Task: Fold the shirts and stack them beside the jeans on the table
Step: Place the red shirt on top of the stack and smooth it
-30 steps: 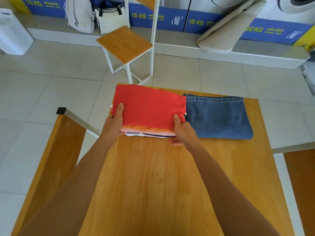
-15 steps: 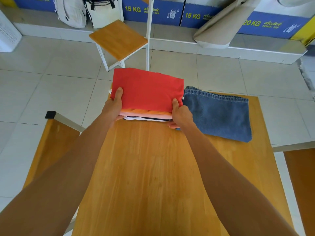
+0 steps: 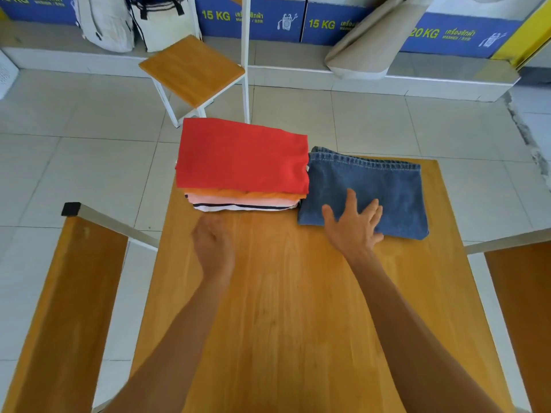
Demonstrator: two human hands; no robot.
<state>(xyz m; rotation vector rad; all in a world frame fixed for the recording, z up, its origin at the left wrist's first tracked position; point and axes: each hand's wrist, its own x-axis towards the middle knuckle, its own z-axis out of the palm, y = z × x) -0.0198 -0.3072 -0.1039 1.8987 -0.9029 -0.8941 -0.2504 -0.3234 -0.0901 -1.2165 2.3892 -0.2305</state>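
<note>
A stack of folded shirts rests at the far left of the wooden table, red on top, with orange, pink and a striped white one beneath. Folded blue jeans lie right beside the stack, touching it. My left hand hovers just in front of the stack, fingers curled loosely and holding nothing. With fingers spread, my right hand lies flat on the near left part of the jeans.
A wooden bench stands left of the table and another to the right. Beyond the table are a small wooden stool, a white pole, bags and a blue machine base on tiled floor.
Both hands have let go of the shirt stack, which now rests on the table. My left hand drew back toward me; my right hand moved right onto the jeans.
</note>
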